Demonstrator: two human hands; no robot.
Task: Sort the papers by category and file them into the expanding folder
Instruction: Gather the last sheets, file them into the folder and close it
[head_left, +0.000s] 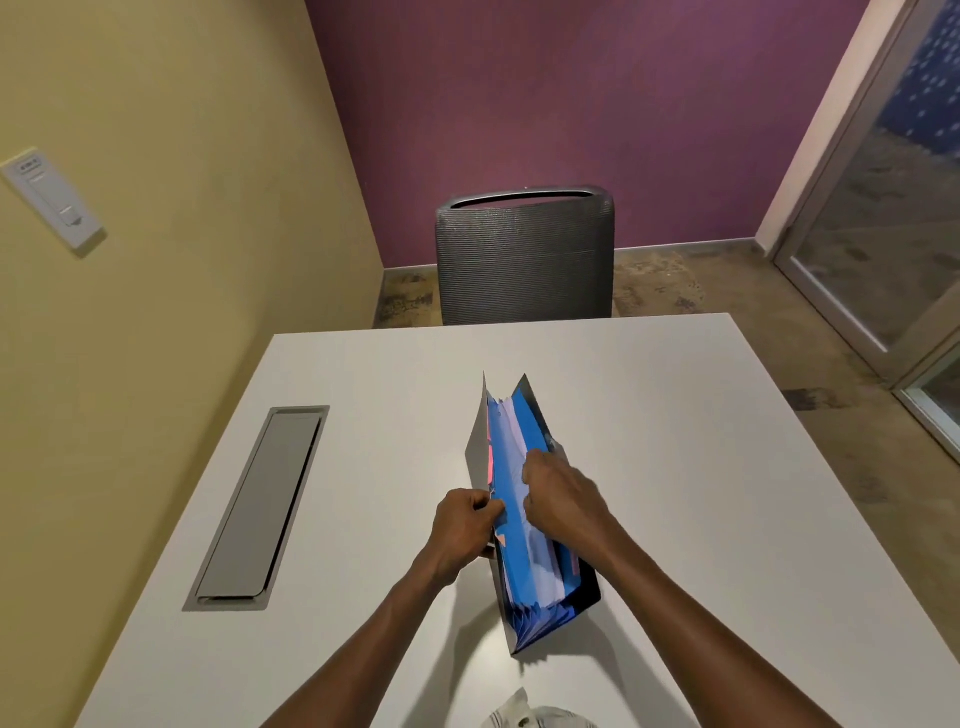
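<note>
Progress: late, no loose papers on table (649, 415) | expanding folder (540, 571) stood open mid-table, white sheets (537, 566) in pockets | your left hand (462, 525) pinched its near-left edge | your right hand (563, 499) curled into the dividers

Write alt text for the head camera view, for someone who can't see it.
Two hands work inside an open blue expanding folder standing on a white table: left hand pinches a divider, right hand reaches among the papers. A grey chair faces the table.
</note>
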